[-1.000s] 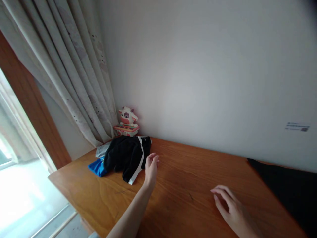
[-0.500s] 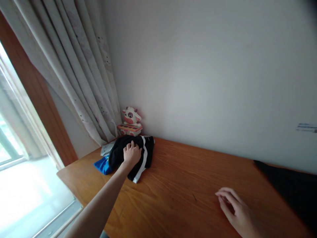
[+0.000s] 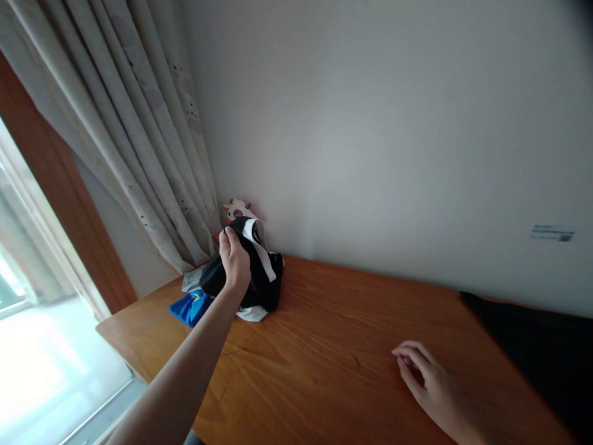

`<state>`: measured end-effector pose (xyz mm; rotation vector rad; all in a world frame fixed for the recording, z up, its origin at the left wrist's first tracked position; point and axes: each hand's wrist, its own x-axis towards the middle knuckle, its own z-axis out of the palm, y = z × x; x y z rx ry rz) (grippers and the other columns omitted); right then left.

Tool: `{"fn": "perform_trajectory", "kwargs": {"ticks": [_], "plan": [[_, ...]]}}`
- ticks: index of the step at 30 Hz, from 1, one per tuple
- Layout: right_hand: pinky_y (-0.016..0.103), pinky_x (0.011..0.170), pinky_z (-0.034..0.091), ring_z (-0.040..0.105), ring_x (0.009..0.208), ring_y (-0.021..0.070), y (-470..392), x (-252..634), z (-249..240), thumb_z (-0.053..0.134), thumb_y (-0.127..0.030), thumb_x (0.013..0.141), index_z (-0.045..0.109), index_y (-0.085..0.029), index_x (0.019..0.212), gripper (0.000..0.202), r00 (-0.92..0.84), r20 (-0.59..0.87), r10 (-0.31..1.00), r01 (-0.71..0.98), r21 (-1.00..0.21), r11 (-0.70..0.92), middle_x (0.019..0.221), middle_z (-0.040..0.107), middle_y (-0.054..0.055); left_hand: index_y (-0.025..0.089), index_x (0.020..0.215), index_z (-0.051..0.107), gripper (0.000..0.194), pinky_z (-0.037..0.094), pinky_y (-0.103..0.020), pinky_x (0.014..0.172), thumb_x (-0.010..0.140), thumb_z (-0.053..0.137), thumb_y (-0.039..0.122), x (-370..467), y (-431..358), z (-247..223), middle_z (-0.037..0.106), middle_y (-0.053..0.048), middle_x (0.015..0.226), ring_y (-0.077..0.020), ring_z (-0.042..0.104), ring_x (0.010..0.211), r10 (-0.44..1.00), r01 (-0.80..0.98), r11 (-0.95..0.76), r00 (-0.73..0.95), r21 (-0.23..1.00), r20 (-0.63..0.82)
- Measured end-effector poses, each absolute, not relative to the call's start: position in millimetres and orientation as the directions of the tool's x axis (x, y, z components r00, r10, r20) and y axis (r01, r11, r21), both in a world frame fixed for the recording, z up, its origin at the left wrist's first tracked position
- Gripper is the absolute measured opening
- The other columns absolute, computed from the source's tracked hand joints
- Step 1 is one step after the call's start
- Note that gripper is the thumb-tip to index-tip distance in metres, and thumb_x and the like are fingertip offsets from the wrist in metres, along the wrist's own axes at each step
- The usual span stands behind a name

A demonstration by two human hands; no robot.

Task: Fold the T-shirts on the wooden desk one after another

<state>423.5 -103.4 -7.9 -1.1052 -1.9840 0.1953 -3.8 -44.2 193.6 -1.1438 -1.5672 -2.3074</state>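
Note:
My left hand is closed on a black garment with a white stripe, its folds raised off the pile at the far left of the table. Under it a white cloth edge shows. A blue cloth and a grey cloth lie beside it, partly covered. My right hand is over the right part of the table, loosely curled with thumb and fingertips close together. Nothing shows in it.
A cow toy stands behind the garments against the wall, mostly hidden. A curtain hangs by the window at left. Black cloth covers the right end of the wooden table. A small label is on the wall.
My left hand has taken hold of the black garment and lifted part of it, hiding more of the toy. My right hand keeps its curled shape. The view has shifted slightly.

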Motion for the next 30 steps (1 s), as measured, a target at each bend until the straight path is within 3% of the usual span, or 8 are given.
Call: {"fn": "perform_trajectory", "kwargs": {"ticks": [5,9,14,18,21,23,25,30], "plan": [[0.033,0.078,0.061,0.069,0.085,0.0187,-104.0,423.2,-11.0,0.050,-0.047,0.098,0.062,-0.027,0.110,0.026,-0.222,0.584,0.781,0.642,-0.515,0.568,0.106,0.068,0.008,0.021,0.097,0.060,0.050,0.047,-0.029,0.093,0.095,0.043,0.069,75.9,-55.7,216.4,0.060,-0.001,0.093,-0.0181,0.060,0.096,0.415,0.241,-0.717,-0.606,0.654,0.679],[0.037,0.082,0.061,0.068,0.100,0.0230,-103.4,424.1,-18.6,0.060,-0.051,0.092,0.049,-0.025,0.133,0.050,-0.128,0.611,0.781,0.639,-0.552,0.536,0.116,0.066,0.011,0.020,0.090,0.059,0.049,0.047,-0.028,0.086,0.095,0.046,0.068,134.4,-65.9,198.1,0.058,-0.001,0.087,-0.0172,0.057,0.088,0.726,0.097,-0.650,-0.212,0.754,0.654],[0.050,0.101,0.054,0.056,0.129,0.0306,-105.1,425.3,-23.3,0.067,-0.050,0.087,0.018,-0.027,0.157,0.088,-0.080,0.598,0.797,0.582,-0.622,0.525,0.145,0.051,0.016,0.020,0.085,0.053,0.046,0.045,-0.026,0.075,0.102,0.035,0.060,178.5,-84.9,107.9,0.052,0.003,0.080,-0.0132,0.050,0.075,0.850,0.222,-0.506,0.291,0.834,0.438],[0.054,0.112,0.043,0.044,0.141,0.0357,-106.3,418.8,-20.1,0.076,-0.043,0.080,0.017,-0.025,0.159,0.101,-0.242,0.591,0.769,0.572,-0.554,0.606,0.156,0.040,0.017,0.021,0.090,0.054,0.040,0.048,-0.028,0.078,0.106,0.028,0.047,195.1,-105.3,43.6,0.060,-0.001,0.083,-0.0156,0.058,0.078,0.771,0.351,-0.573,0.537,0.741,0.342],[0.050,0.111,0.044,0.052,0.135,0.0346,-107.3,409.7,-14.6,0.076,-0.035,0.076,0.046,-0.023,0.147,0.078,-0.325,0.555,0.765,0.533,-0.561,0.634,0.148,0.052,0.015,0.022,0.098,0.056,0.030,0.049,-0.031,0.093,0.105,0.031,0.037,201.3,-117.3,30.9,0.067,-0.006,0.095,-0.0199,0.065,0.095,0.597,0.310,-0.764,0.674,0.566,0.436],[0.045,0.102,0.052,0.065,0.118,0.0317,-108.0,405.3,-11.4,0.069,-0.028,0.077,0.066,-0.023,0.123,0.047,-0.325,0.485,0.811,0.508,-0.634,0.583,0.128,0.068,0.012,0.021,0.109,0.056,0.025,0.049,-0.034,0.097,0.103,0.036,0.034,200.6,-121.0,34.6,0.069,-0.011,0.107,-0.0220,0.064,0.105,0.519,0.279,-0.833,0.695,0.478,0.498],[0.039,0.085,0.057,0.072,0.095,0.0286,-107.9,404.0,-10.2,0.062,-0.024,0.077,0.072,-0.023,0.102,0.027,-0.269,0.404,0.874,0.467,-0.739,0.485,0.101,0.077,0.008,0.020,0.121,0.053,0.027,0.049,-0.038,0.099,0.100,0.042,0.033,194.6,-120.9,41.5,0.066,-0.014,0.120,-0.0238,0.062,0.112,0.503,0.297,-0.858,0.651,0.418,0.569],[0.032,0.059,0.055,0.068,0.065,0.0244,-97.6,421.0,-15.1,0.061,-0.037,0.072,0.070,-0.022,0.077,0.018,0.298,0.217,0.930,0.131,-0.974,0.185,0.066,0.071,0.004,0.021,0.127,0.055,0.047,0.047,-0.046,0.098,0.087,0.060,0.045,161.4,-106.7,50.5,0.063,-0.015,0.126,-0.0295,0.060,0.114,0.515,0.467,-0.846,0.589,0.257,0.623]]}}
